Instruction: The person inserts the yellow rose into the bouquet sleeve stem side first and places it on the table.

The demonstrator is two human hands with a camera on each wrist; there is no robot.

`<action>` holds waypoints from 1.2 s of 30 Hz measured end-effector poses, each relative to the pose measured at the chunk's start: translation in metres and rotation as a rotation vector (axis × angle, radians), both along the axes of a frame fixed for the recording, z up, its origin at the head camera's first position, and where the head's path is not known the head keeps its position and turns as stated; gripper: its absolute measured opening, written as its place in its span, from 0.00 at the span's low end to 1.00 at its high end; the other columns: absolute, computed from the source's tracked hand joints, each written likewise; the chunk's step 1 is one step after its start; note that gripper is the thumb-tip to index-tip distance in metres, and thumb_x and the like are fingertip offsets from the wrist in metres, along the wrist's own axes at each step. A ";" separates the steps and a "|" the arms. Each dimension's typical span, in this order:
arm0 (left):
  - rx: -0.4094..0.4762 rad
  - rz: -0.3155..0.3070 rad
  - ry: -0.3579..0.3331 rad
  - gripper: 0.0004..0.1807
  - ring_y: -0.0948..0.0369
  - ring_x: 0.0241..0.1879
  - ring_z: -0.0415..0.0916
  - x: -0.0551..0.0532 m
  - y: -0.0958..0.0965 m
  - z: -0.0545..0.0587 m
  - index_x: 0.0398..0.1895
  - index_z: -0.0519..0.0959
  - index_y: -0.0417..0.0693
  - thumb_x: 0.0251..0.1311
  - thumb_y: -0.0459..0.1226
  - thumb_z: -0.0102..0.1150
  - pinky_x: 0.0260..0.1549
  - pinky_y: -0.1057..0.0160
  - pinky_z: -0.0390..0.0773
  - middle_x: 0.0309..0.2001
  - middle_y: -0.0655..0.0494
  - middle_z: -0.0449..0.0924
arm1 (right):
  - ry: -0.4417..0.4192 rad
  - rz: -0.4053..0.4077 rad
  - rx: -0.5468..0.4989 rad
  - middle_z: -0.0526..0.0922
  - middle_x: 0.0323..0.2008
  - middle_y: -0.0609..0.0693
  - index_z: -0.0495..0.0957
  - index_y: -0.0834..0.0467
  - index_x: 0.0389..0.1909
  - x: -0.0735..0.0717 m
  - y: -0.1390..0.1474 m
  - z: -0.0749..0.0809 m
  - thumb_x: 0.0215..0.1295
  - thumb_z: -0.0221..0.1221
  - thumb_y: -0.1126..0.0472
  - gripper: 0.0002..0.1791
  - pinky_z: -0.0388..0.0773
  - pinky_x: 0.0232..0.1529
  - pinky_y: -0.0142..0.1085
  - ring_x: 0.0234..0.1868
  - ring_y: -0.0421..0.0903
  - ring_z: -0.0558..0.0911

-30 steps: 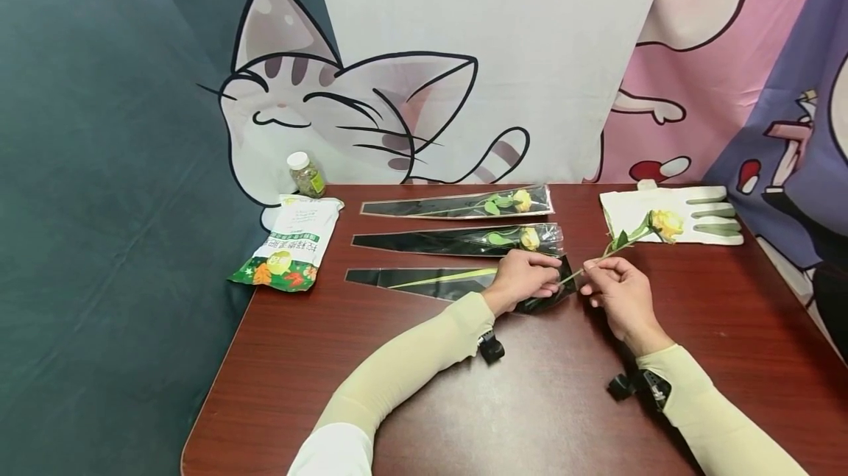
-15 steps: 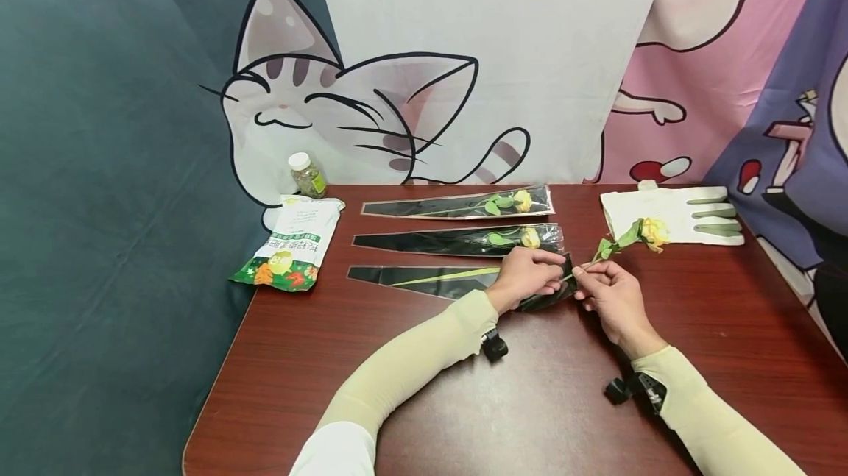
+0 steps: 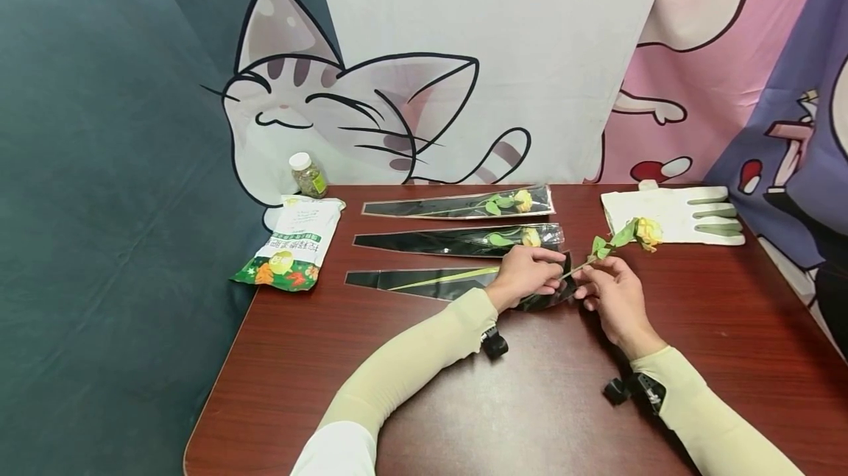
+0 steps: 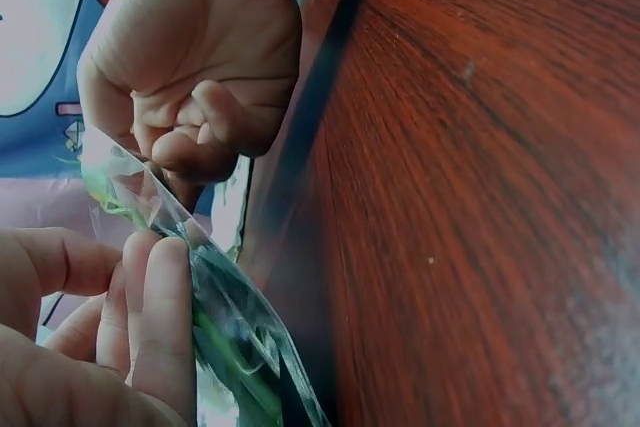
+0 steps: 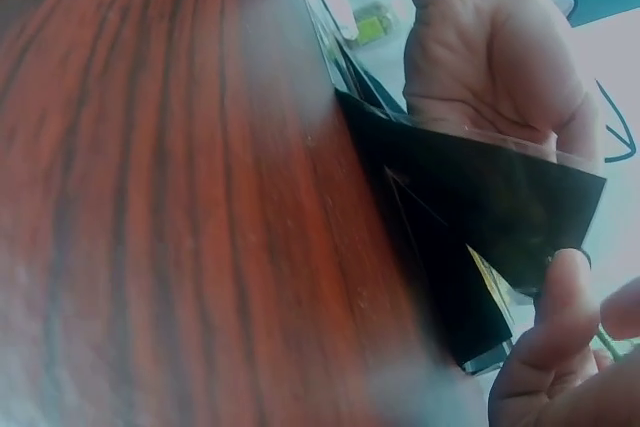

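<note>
My left hand (image 3: 526, 275) pinches the wide end of a black-and-clear flower sleeve (image 3: 430, 283), the nearest of three lying in a row. My right hand (image 3: 616, 299) pinches the stem of a yellow rose (image 3: 648, 233) beside the sleeve's mouth. The rose's bloom and leaves stick out up and to the right, while its lower stem runs into the mouth and is hidden behind my left fingers. In the left wrist view the clear film (image 4: 250, 322) slants past my left fingertips. The black back panel (image 5: 500, 202) stands lifted between both hands in the right wrist view.
Two sleeves, the far one (image 3: 424, 207) and the middle one (image 3: 424, 242), each contain a yellow rose. A white-and-green glove (image 3: 629, 207) lies at the back right. At the back left are a printed bag (image 3: 298, 237) and a white-lidded jar (image 3: 308, 178). A curtain backs the table.
The rose has moved left and slightly down, its stem reaching further into the sleeve's mouth. My right hand shifted slightly left along with it; my left hand stayed nearly in place.
</note>
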State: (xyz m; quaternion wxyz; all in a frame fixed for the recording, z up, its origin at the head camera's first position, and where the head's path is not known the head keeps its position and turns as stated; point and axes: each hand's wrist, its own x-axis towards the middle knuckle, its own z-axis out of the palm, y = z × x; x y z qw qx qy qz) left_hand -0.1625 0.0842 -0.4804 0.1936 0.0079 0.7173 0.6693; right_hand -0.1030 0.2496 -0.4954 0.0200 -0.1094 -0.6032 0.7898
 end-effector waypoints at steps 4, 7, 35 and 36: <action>0.006 -0.014 -0.008 0.12 0.64 0.21 0.84 0.000 -0.003 0.000 0.42 0.93 0.52 0.63 0.28 0.67 0.19 0.70 0.87 0.21 0.52 0.88 | 0.020 -0.024 -0.060 0.91 0.32 0.46 0.70 0.56 0.43 0.001 0.005 0.003 0.81 0.51 0.67 0.03 0.73 0.15 0.27 0.20 0.39 0.83; 0.010 -0.028 -0.009 0.12 0.64 0.21 0.84 0.000 -0.004 0.000 0.43 0.93 0.51 0.64 0.28 0.67 0.20 0.70 0.87 0.21 0.52 0.88 | 0.029 -0.059 -0.061 0.91 0.32 0.46 0.71 0.56 0.42 0.001 0.007 0.005 0.82 0.50 0.66 0.04 0.72 0.14 0.27 0.20 0.39 0.82; 0.102 -0.003 -0.038 0.08 0.64 0.21 0.84 -0.005 -0.005 0.007 0.41 0.93 0.44 0.64 0.27 0.70 0.25 0.67 0.90 0.25 0.51 0.90 | 0.039 -0.091 -0.022 0.89 0.28 0.42 0.73 0.57 0.39 0.005 -0.004 0.001 0.75 0.60 0.69 0.07 0.73 0.16 0.24 0.19 0.36 0.80; 0.107 -0.003 -0.038 0.08 0.64 0.22 0.84 -0.005 -0.005 0.007 0.41 0.93 0.44 0.64 0.27 0.70 0.25 0.67 0.90 0.26 0.50 0.90 | 0.033 -0.087 -0.016 0.88 0.28 0.41 0.74 0.56 0.39 0.005 -0.005 0.000 0.75 0.61 0.69 0.07 0.73 0.16 0.24 0.19 0.36 0.80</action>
